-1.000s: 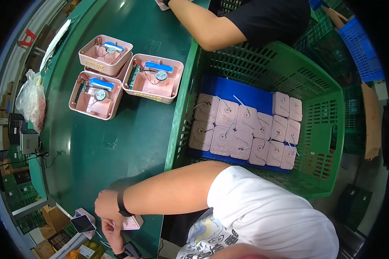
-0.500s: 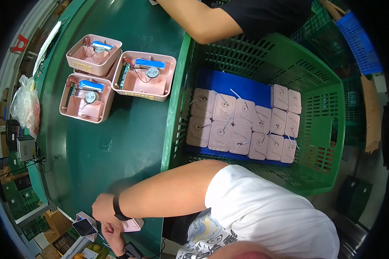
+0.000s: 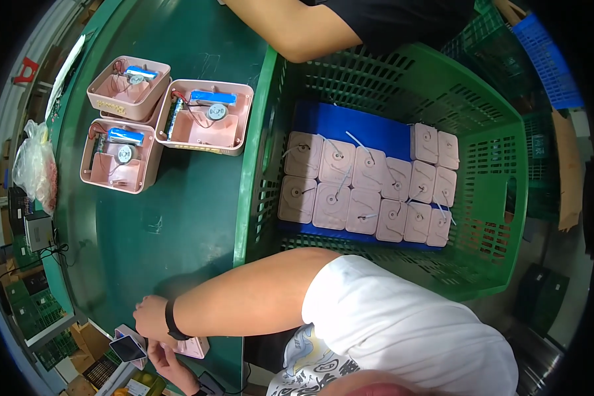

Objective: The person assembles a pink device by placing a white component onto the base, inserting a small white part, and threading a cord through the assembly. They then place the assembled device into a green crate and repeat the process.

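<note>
At the lower left, over the near end of the green table, my right hand (image 3: 152, 317) is bent with its fingers curled, a black band round its wrist. Just below it, my left hand (image 3: 167, 362) has its fingers drawn together. Whatever the fingers hold is too small or hidden to name. A pink plastic part (image 3: 194, 347) lies beside both hands, partly covered by my right wrist. Left of my left hand, a small device with a dark screen (image 3: 128, 348) rests on a pink piece.
Several open pink housings (image 3: 204, 135) with blue batteries, wires and round motors stand on the green table (image 3: 178, 218). To the right, a green crate (image 3: 516, 218) holds rows of pink square parts (image 3: 330, 206). Another person's arm (image 3: 297, 30) reaches across the far side.
The view has shifted slightly, so the housings and crate appear farther left. My right hand has moved a little left and up; my left hand has moved left and its fingers have changed pose.
</note>
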Motion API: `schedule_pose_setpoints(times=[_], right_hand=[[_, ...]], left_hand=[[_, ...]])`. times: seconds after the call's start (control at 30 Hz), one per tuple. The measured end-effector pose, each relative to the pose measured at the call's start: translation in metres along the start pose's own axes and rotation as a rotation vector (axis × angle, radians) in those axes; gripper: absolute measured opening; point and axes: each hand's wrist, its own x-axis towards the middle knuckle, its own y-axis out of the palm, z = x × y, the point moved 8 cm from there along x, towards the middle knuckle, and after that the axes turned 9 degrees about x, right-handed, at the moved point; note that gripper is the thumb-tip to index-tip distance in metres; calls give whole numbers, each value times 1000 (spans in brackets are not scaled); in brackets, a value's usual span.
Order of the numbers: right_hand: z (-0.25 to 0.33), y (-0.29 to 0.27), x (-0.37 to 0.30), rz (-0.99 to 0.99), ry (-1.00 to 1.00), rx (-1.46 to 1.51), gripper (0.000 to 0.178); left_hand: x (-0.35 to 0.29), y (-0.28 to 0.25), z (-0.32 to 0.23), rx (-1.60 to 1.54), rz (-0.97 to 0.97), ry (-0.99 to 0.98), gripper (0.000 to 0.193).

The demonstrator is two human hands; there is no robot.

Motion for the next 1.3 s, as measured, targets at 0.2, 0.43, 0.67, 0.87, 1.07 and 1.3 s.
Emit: schedule_pose_setpoints(times=[0.2, 0.43, 0.67, 0.87, 1.07, 1.3], right_hand=[[14, -8, 6, 95, -28, -46, 50], [-9, -31, -23, 196, 85, 113, 63], [-6, -20, -18, 280, -63, 194, 46], [-14, -45, -24, 332, 209, 269, 27], [-13, -37, -26, 364, 270, 269, 24], [-16, -32, -28, 354, 279, 253, 27]], left_hand=[[-43, -6, -30, 270, -296, 243, 68], [-41, 45, -69, 567, -185, 373, 67], [-31, 5, -79, 635, -168, 492, 29], [-19, 13, -104, 572, -249, 545, 12], [-29, 20, -101, 575, -421, 532, 10], [-30, 25, -86, 606, -414, 385, 12]])
